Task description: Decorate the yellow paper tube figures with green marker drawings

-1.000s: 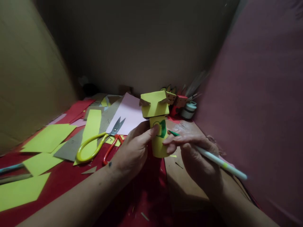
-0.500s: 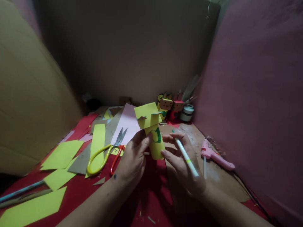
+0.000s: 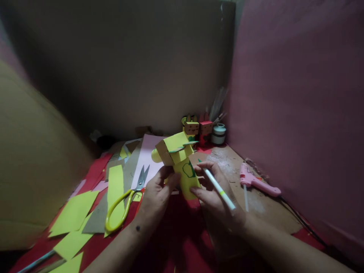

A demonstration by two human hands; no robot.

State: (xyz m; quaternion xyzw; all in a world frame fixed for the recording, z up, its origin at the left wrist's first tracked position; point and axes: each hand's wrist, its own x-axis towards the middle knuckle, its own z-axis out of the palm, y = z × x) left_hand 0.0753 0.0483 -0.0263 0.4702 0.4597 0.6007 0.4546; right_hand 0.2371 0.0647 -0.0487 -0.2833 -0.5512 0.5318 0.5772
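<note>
- Tilted further over than half a second ago, the yellow paper figure (image 3: pixel 182 167) now leans with its boxy head toward the left, and its green drawing faces the camera.
- Left hand (image 3: pixel 157 193) pinches the figure's tube body from the left, its fingers curled close around it.
- Right hand (image 3: pixel 217 201) sits just right of the figure, gripping a white pen (image 3: pixel 218 186) between thumb and fingers, with a fingertip touching the body's lower right.
- The pen's green tip is just beside the drawing.
- The figure is held above the tabletop (image 3: pixel 227 167), between both hands.
- Yellow-handled scissors (image 3: pixel 125 203) lie left of the left hand, and a pink glue gun (image 3: pixel 256 182) lies to the right.
</note>
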